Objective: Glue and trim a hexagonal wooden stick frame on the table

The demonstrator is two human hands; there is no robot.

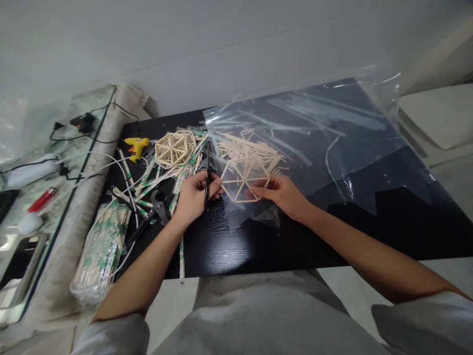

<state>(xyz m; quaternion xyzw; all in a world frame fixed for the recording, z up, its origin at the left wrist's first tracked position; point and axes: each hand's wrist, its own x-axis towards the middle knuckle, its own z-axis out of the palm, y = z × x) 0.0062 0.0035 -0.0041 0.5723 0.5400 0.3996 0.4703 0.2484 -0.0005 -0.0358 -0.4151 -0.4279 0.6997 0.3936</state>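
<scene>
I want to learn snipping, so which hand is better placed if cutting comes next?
Probably the left hand: it holds the black scissors. The right hand pinches the hexagonal wooden-stick frame and holds no cutting tool, so it seems better placed for steadying.

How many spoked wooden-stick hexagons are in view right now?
2 clearly visible: the near hexagon, between the left hand and right hand, and the far hexagon, just right of the yellow glue gun. More may be hidden beneath the latter.
</scene>
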